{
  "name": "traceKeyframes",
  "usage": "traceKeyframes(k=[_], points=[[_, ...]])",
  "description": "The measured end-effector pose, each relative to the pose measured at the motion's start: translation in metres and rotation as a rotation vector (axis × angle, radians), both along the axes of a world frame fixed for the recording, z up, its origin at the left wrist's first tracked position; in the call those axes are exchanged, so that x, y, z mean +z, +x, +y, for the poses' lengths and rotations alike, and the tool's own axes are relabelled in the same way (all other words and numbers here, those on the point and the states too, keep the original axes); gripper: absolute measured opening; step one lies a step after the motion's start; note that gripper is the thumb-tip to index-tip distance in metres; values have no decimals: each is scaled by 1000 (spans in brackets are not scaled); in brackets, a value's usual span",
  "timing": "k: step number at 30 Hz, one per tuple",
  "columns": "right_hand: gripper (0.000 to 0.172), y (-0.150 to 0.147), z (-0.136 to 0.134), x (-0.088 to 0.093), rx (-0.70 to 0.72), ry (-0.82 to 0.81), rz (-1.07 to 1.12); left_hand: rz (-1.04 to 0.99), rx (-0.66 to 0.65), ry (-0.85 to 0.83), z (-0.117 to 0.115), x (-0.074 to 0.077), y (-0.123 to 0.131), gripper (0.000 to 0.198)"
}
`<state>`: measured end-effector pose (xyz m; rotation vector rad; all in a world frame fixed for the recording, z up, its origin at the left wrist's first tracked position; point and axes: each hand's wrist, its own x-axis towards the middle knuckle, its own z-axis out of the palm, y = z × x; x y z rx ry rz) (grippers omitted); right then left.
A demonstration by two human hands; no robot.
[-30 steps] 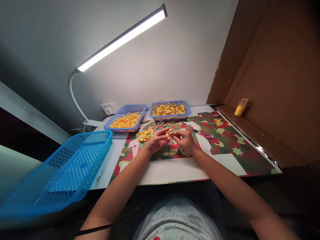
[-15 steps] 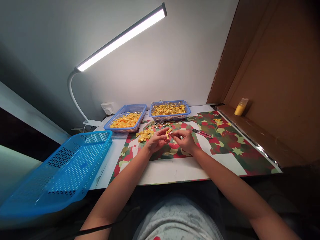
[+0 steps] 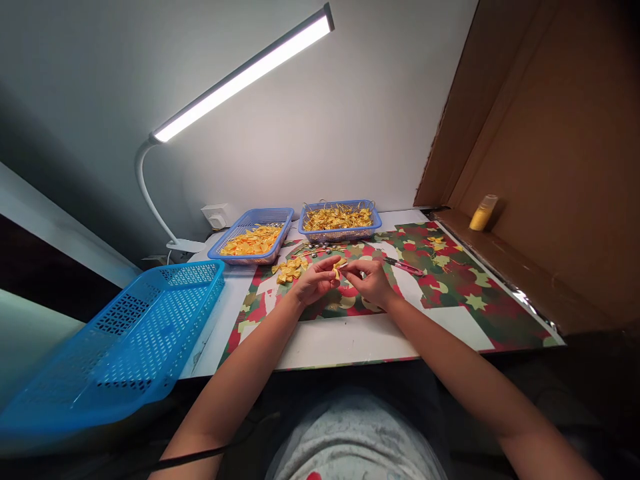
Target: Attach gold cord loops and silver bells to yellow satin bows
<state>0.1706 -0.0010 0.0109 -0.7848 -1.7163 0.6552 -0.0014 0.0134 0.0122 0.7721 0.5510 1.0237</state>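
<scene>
Between finger and thumb, my left hand (image 3: pixel 314 283) pinches a small yellow ribbon bow (image 3: pixel 339 267) above the mat. Close on its right, my right hand (image 3: pixel 374 281) is closed in a pinch, fingertips at the bow's edge. A small pale sliver shows at those fingertips, too small to name. Left of my hands lies a loose group of yellow bows (image 3: pixel 289 271). Just beyond them are several small silvery round pieces (image 3: pixel 314 253) and thin gold cords. A pink box cutter (image 3: pixel 405 267) rests to the right of my right hand.
Two blue-violet baskets stand behind: one with yellow bows (image 3: pixel 255 240), one with gold corded pieces (image 3: pixel 337 217). A large blue basket (image 3: pixel 200 287) is at left, below a lit lamp (image 3: pixel 245 77). Yellow scraps (image 3: pixel 440 245) lie right; a yellow-filled bottle (image 3: pixel 483 215) stands on the cardboard ledge.
Both hands stay almost in place. The bow has turned slightly in my left fingers, and the pale sliver by my right fingertips shows more clearly.
</scene>
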Motion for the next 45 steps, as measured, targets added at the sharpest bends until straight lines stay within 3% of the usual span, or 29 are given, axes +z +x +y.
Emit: traceKeyframes(k=[23,45], points=[[15,2,1,1,7,12,-1,-2,-10,8,0,0,-1,39],[18,1,2,-6,133,-148,78,66,-20,-3,-3,-2,1,39]])
